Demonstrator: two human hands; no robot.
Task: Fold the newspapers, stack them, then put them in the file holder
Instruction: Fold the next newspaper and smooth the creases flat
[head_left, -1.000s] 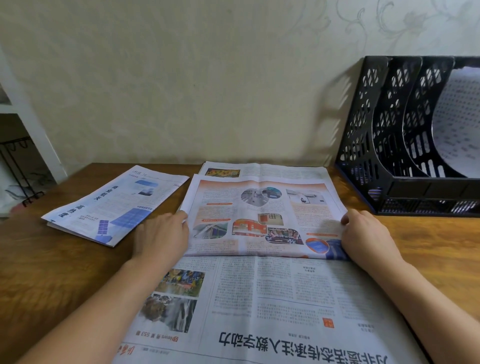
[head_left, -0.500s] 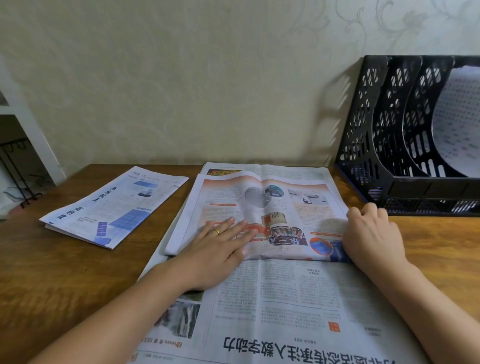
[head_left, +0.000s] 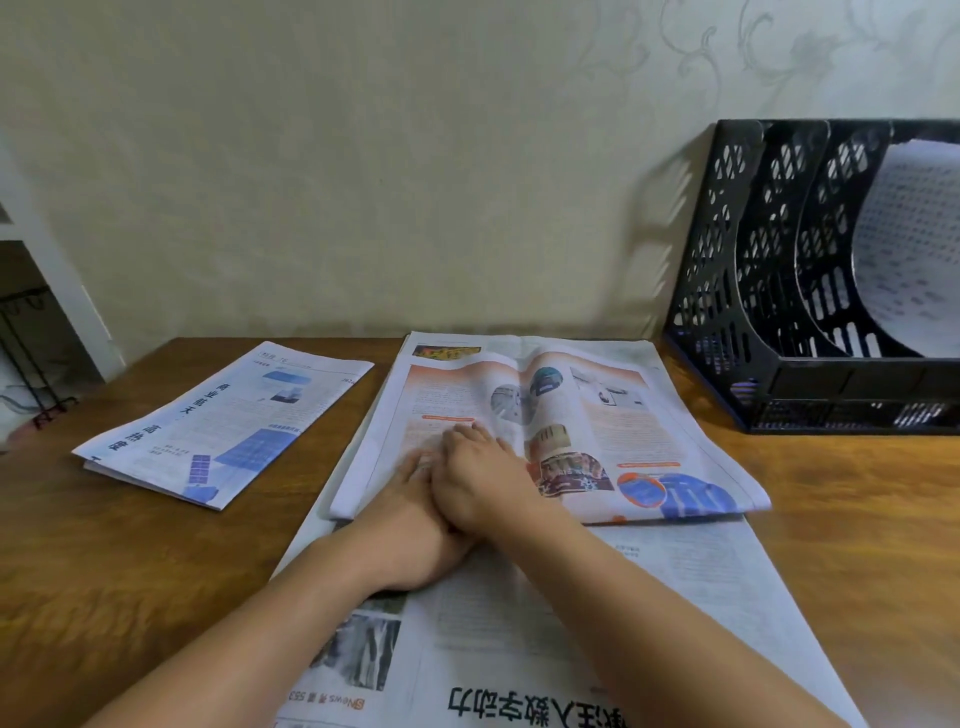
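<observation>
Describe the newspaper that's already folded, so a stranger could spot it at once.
Start at the wooden table against the pale wall. On its left side, apart from the big open paper under both hands, lies the folded newspaper, set at a slant. It alone is folded shut and untouched, with blue solar-panel pictures on its front.

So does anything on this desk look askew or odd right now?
Yes: the folded colourful newspaper section bulges along its middle instead of lying flat, where both hands, left and right, press it. The blue-printed folded newspaper lies angled.
</observation>
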